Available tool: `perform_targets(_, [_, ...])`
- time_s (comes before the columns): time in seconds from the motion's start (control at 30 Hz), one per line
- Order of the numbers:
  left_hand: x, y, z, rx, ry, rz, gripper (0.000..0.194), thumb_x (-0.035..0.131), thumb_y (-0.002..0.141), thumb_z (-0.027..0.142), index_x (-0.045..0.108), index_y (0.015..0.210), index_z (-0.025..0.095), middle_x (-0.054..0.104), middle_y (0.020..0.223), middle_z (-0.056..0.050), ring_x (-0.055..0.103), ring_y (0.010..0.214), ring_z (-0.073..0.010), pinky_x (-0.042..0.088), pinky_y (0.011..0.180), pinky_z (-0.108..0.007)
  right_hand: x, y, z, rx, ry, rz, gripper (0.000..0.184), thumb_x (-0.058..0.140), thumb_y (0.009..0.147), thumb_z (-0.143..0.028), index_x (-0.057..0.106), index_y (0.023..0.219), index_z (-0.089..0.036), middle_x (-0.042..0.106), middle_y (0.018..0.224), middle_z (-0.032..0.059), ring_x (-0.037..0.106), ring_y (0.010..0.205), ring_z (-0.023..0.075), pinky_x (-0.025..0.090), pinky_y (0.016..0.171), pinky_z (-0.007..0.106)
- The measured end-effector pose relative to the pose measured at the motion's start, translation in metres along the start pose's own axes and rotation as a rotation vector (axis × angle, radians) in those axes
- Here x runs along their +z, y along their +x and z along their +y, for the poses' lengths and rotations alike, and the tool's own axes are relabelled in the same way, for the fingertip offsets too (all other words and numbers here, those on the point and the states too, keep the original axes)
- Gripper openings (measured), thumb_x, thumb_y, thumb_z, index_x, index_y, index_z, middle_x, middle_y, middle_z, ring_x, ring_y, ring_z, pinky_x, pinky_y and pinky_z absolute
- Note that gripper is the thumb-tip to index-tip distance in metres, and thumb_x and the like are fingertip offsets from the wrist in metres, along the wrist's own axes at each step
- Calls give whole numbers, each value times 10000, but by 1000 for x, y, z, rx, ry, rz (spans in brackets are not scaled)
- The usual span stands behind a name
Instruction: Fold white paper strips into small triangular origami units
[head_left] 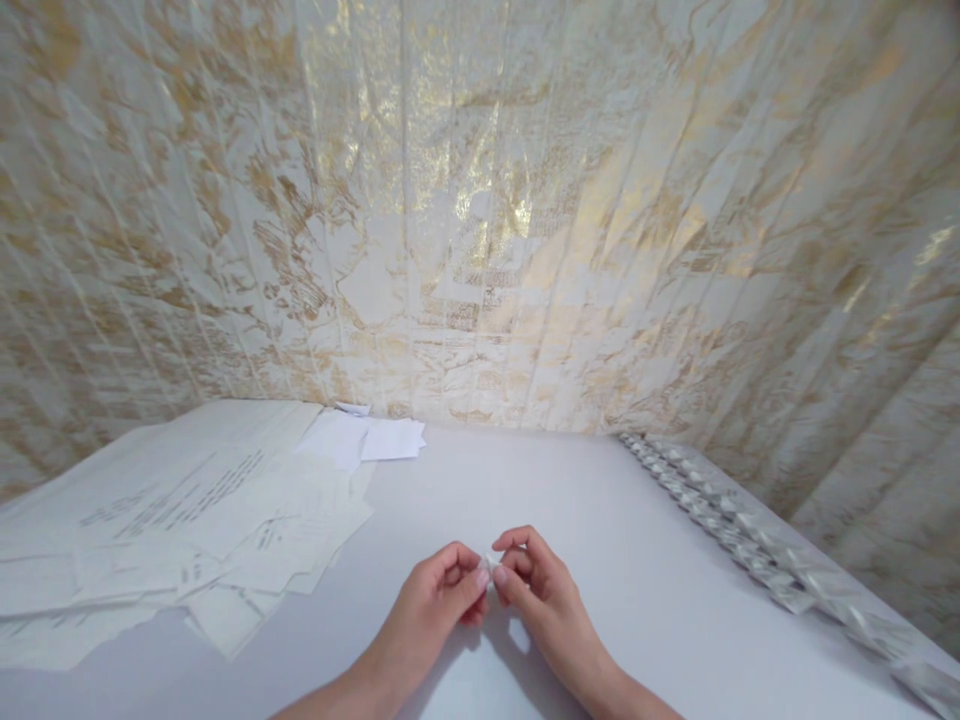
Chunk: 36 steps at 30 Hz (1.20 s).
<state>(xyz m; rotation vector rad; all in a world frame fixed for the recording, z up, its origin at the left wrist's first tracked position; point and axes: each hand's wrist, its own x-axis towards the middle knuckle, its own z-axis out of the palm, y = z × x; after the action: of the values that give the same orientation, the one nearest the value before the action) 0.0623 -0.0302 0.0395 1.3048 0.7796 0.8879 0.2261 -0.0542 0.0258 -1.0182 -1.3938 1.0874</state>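
Note:
Between my two hands, above the white table (pixel 510 480), is a small folded piece of white paper (pixel 490 561). My left hand (pixel 446 590) pinches its left side between thumb and fingers. From the other side, my right hand (pixel 536 585) grips it with the thumb, the forefinger curving over the top. Most of the paper is hidden by the fingertips, so its exact folded shape cannot be made out.
A spread pile of printed paper sheets (pixel 225 500) covers the table's left side. Small blank white slips (pixel 394 438) lie at its back edge. Long zigzag strips of folded paper (pixel 720 520) run along the right edge. A gold-patterned curtain (pixel 480 220) hangs behind.

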Motion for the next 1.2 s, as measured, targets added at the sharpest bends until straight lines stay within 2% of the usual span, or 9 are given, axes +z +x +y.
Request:
perform_targets(0.13, [-1,-2,-2,-10,0,-2,434,641,831,596,583,677,194,592,592,13,516,574,-145,399,612,-287,-1,1,-1,-7,-29,23,394,635,914,-584,568,1017,-209,497,622,-75,452,597,139,312,603,270])
perform_targets(0.37, [-1,-1,-3,10,26,37,434,657,829,597,600,691,190,598,599,18,516,576,-141,388,606,-279,1,3,1,-1,18,29,395,644,906,-585,564,996,-209,471,595,-89,436,572,126,311,588,261])
perform_targets(0.53, [1,0,-4,-15,15,31,435,663,811,609,581,710,193,583,605,29,504,582,-137,388,609,-277,0,1,0,27,-18,-41,402,614,926,-588,556,1051,-211,444,611,-93,399,571,121,287,564,254])
perform_targets(0.73, [3,-4,3,-12,26,-18,478,651,810,649,584,706,187,593,625,14,522,606,-146,405,628,-287,2,-1,-2,13,-23,-33,447,569,936,-631,548,1063,-203,437,607,-92,421,587,131,315,594,267])
perform_targets(0.83, [3,-3,5,-20,35,-12,504,668,774,677,574,691,189,592,602,14,523,580,-144,405,610,-286,3,-1,-3,30,-24,-40,458,571,931,-642,542,1062,-204,438,604,-92,410,582,130,304,590,269])
perform_targets(0.97, [2,0,2,-43,44,4,500,629,799,679,562,688,197,570,550,32,502,512,-127,393,561,-274,3,-1,-5,13,-59,-69,472,577,926,-650,555,1088,-208,404,635,-89,385,598,130,287,587,267])
perform_targets(1.07, [0,0,0,-43,55,17,493,634,791,674,560,687,198,541,508,49,469,469,-113,376,526,-261,5,-1,-6,26,8,-84,441,618,918,-625,561,1072,-216,371,633,-95,365,590,122,275,577,261])
perform_targets(1.2, [1,0,-2,-43,66,26,488,619,798,661,568,660,196,501,460,65,418,416,-98,342,482,-250,9,1,-7,84,212,-98,408,724,863,-568,542,988,-225,421,605,-99,373,558,106,259,552,248])
